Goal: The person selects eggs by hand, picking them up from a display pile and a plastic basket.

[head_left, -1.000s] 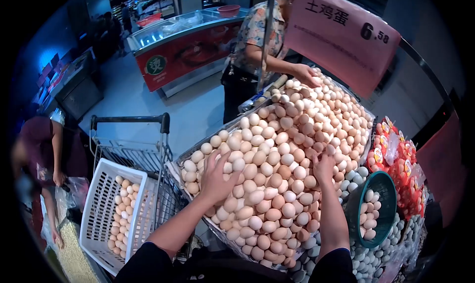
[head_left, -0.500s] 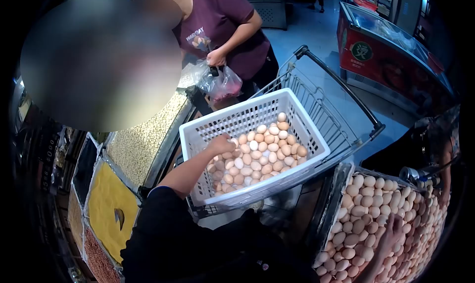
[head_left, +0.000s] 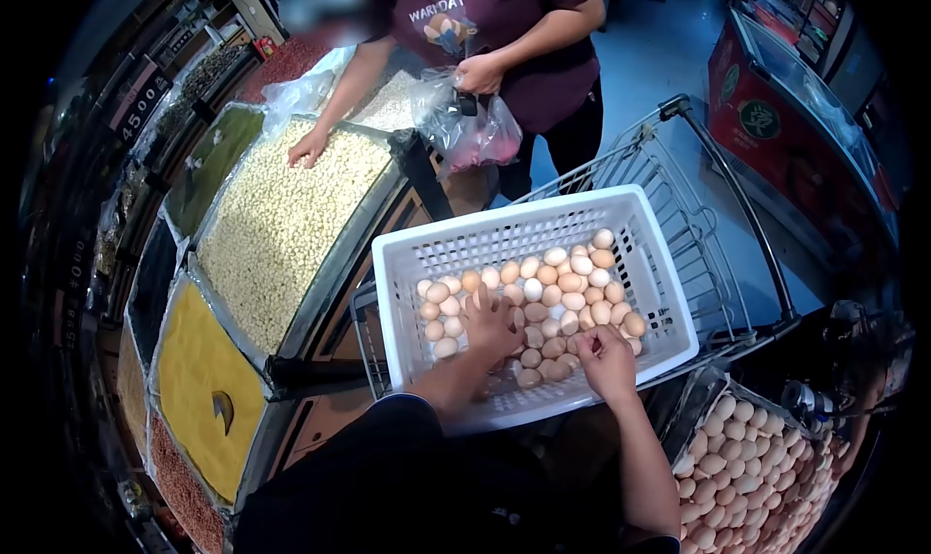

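A white plastic basket (head_left: 535, 212) holds many brown and pale eggs (head_left: 532, 289) and rests on a metal shopping cart (head_left: 700, 226). Inside it, my left hand (head_left: 493, 323) reaches down with fingers spread among the eggs; its fingertips touch some of them. My right hand (head_left: 609, 362) is over the basket's near right side, fingers curled and pinched close to the eggs there. Whatever those fingers hold, if anything, is hidden. At the lower right is a bin heaped with more eggs (head_left: 737, 467).
Left of the basket stand bins of pale beans (head_left: 291, 224), yellow grain (head_left: 208, 370) and reddish grain (head_left: 179, 486). Across from me a person in a maroon shirt (head_left: 553, 60) holds a plastic bag (head_left: 470, 127) and touches the beans. A red freezer (head_left: 776, 118) stands at right.
My right hand has moved from the egg bin into the basket. My left hand has shifted within the basket, its fingers now spread. Eggs in the basket lie differently. The view has turned.
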`<state>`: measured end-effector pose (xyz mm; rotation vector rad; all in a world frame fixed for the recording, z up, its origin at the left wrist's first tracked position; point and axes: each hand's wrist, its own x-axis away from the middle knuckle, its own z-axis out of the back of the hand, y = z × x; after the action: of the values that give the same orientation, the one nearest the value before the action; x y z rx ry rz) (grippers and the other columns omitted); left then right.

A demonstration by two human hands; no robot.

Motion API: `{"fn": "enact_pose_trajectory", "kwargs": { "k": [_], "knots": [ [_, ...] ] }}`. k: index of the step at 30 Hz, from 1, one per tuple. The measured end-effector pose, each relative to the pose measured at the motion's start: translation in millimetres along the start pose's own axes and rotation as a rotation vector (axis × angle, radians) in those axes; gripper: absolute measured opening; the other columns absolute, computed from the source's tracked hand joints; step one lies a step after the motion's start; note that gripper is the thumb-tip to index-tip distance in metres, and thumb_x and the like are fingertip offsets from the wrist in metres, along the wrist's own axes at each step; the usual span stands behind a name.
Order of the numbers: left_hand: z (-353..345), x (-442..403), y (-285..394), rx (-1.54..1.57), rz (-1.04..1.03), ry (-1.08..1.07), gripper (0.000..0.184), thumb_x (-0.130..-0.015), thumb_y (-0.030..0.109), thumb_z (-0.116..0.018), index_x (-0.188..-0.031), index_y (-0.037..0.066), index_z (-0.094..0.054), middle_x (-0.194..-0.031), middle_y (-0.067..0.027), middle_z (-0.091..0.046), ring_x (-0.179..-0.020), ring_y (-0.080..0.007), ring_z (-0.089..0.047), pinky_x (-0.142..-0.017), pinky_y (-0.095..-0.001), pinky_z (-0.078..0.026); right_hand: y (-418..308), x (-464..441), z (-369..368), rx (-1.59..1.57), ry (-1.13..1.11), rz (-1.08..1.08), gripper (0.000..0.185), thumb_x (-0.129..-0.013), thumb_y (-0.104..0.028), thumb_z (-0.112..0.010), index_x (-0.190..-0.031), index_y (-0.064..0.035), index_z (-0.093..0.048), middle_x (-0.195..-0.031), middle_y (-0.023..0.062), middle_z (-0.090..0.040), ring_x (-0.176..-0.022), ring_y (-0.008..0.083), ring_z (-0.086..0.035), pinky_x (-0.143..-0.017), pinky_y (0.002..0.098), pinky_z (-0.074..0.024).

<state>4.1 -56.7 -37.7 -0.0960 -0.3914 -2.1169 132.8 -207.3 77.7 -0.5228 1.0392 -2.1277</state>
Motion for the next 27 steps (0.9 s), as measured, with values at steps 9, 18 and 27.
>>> {"fn": "enact_pose_trajectory", "kwargs": {
  "k": [9,18,27],
  "knots": [
    [-8.8,-15.3,-38.6,0.173,-0.237,0.084,0.056,-0.063,0.028,-0.076,-0.114,0.013,-0.058,-0.138,-0.0178,-0.026,-0.121,-0.0419,-0.030,-0.100,-0.0485,-0.036,4.3,-1.7,0.1,-0.009,0.037,-0.111,0.017,-0.081,-0.018,-0.066,-0.077,-0.0022,-0.062,-0.070,0.0099,-0.061,-0.063,0.0224,-0.059,-0.061,0.0339,-0.0477],
    [12.5,-13.1,-36.8,0.120,-0.332,-0.089,0.051,-0.064,0.022,-0.074,-0.111,0.009,-0.059,-0.137,-0.0197,-0.030,-0.121,-0.0390,-0.037,-0.090,-0.0453,-0.046,19.3,-45.8,-22.4,0.530,-0.682,0.046,0.055,-0.075,-0.030,-0.070,-0.123,-0.0130,-0.051,-0.128,0.0175,-0.048,-0.119,0.0330,-0.048,-0.095,0.0425,-0.0442],
    [-8.0,-23.3,-29.2,-0.321,-0.222,-0.318,0.043,-0.073,0.021,-0.069,-0.112,0.003,-0.064,-0.135,-0.0211,-0.034,-0.112,-0.0382,-0.045,-0.086,-0.0411,-0.048,27.5,-85.8,-127.1,0.617,-0.805,-0.085,0.076,-0.070,-0.031,-0.073,-0.137,-0.0235,-0.038,-0.144,0.0174,-0.028,-0.124,0.0420,-0.041,-0.098,0.0483,-0.0425]
  ]
}}
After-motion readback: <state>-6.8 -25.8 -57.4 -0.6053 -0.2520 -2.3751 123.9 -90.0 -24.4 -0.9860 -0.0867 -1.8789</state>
